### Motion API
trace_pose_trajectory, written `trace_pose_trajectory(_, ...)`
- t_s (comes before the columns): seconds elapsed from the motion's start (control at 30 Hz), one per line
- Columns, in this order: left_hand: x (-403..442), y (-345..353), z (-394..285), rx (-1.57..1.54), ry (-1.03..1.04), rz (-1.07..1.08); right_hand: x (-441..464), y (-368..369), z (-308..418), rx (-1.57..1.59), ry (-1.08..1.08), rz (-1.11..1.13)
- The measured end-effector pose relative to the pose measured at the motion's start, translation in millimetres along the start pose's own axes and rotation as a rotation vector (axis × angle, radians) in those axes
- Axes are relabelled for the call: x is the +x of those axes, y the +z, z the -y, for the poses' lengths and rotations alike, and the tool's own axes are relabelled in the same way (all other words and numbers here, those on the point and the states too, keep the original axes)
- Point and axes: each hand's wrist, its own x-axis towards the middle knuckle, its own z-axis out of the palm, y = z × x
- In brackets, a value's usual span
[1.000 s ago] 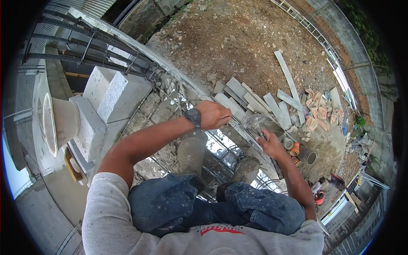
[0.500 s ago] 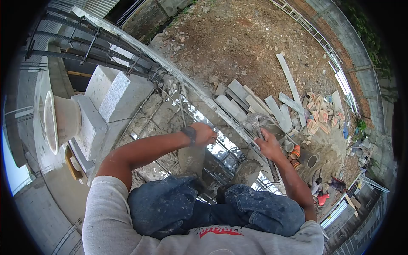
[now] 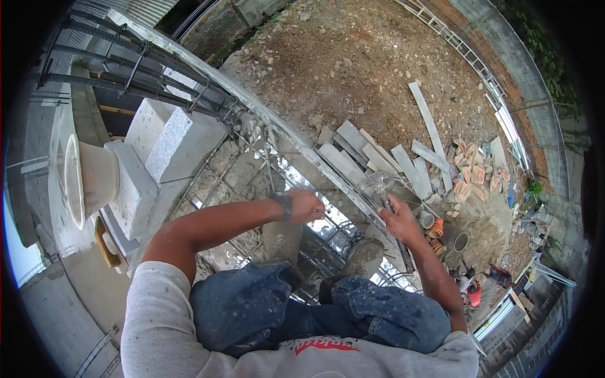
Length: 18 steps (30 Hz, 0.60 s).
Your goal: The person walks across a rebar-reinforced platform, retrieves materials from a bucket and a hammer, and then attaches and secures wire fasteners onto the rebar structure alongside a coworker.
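My left hand (image 3: 307,206), with a dark band at its wrist, is closed over the gap between the rebar grid (image 3: 217,183) and the long formwork board (image 3: 302,146). Whatever its fingertips pinch is too small to make out. Beyond the board's lower part, my right hand (image 3: 399,218) is wrapped round a hammer (image 3: 380,183). The hammer's head, a little blurred, points up and away, and its handle runs back below the hand. The two hands are apart.
Concrete blocks (image 3: 187,146) and a pale bucket (image 3: 94,178) on its side stand at left, beside thick rebar (image 3: 104,61). Planks (image 3: 343,162), broken bricks (image 3: 469,176) and orange pots (image 3: 436,228) lie below at right. Two people (image 3: 474,291) appear far down there.
My left hand has come away from the board, back toward my knees and slightly left. My right hand still grips the hammer, its head shifting only slightly.
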Motion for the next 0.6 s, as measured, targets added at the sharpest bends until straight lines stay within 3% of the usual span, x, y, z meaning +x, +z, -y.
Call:
trace_pose_trajectory(0.1,2,-7,-5,0.032,-0.043,0.056,2,-1,-1,0.006,0.007,0.042)
trace_pose_trajectory(0.3,10,10,16,0.004,0.100,-0.018,10,3,-16,0.081,-0.019,0.086)
trace_pose_trajectory(0.4,7,-10,-3,-0.003,-0.049,0.025,8,8,-18,0.088,-0.036,0.057)
trace_pose_trajectory(0.6,7,-13,-1,-0.026,-0.103,0.030,10,10,-25,0.100,-0.058,0.047)
